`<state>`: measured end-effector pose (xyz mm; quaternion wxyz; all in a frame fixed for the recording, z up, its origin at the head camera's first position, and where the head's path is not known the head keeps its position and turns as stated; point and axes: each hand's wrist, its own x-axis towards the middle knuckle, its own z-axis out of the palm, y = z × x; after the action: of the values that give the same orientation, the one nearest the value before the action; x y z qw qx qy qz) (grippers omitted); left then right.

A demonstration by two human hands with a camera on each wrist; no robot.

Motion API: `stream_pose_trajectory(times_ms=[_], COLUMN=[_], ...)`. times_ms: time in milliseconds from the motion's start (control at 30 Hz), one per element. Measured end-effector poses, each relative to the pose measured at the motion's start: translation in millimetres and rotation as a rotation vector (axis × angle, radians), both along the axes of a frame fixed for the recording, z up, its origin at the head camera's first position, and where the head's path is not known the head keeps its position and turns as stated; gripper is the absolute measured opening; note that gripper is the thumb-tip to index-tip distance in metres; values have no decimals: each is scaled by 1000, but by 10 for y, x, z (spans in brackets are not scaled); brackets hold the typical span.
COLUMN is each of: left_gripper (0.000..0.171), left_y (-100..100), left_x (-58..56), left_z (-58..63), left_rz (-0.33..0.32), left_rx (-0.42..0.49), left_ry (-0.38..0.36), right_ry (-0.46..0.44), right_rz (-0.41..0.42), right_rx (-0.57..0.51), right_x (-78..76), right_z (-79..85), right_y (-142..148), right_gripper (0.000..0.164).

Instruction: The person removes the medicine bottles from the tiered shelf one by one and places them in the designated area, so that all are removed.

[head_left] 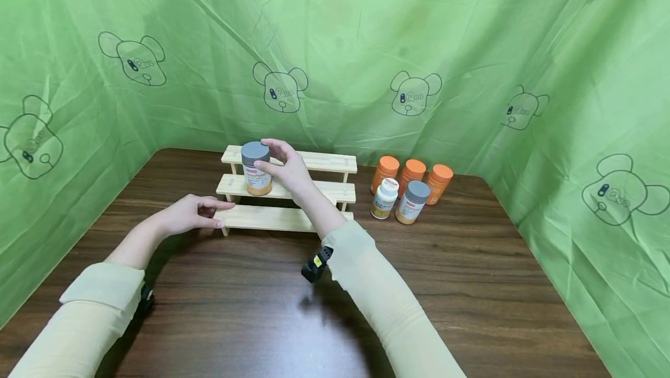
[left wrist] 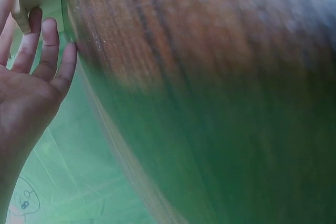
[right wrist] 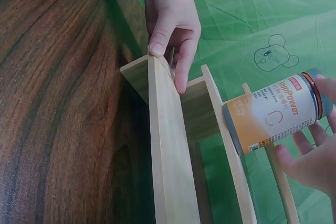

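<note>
A three-tier wooden stand [head_left: 277, 217] is on the dark table. My left hand [head_left: 187, 215] pinches the left end of its lowest tier; in the right wrist view the thumb [right wrist: 161, 35] lies on the front edge. With my right hand [head_left: 293, 174] I hold a supplement jar [head_left: 257, 179] near its grey lid. The jar is upright at the left part of the middle tier, its base at the board; whether its full weight rests there I cannot tell. Its white and orange label shows in the right wrist view. The left wrist view catches only a corner of the stand.
Right of the stand, several bottles are grouped: orange ones [head_left: 412, 175] behind, a small white-capped bottle [head_left: 384, 199] and another grey-lidded jar [head_left: 412, 203] in front. Green cloth [head_left: 345, 29] with bear drawings hangs behind and at both sides of the table [head_left: 251, 308].
</note>
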<state>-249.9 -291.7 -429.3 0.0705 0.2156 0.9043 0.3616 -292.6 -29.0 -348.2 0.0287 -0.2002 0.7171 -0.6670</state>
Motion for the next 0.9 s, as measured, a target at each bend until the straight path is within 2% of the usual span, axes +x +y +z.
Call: stream_pose_trajectory(times_ms=[433, 900], left_gripper=[50, 49], left_y=[-7, -17], left_x=[-13, -40], left_z=[-13, -51], left_rz=[5, 15], left_rx=[4, -22], left_ry=[-7, 15], right_ry=[-11, 0], right_rz=[31, 5], right_rx=[7, 14], right_x=[-21, 36], right_z=[33, 16], right_y=[-24, 4], right_gripper=[54, 51])
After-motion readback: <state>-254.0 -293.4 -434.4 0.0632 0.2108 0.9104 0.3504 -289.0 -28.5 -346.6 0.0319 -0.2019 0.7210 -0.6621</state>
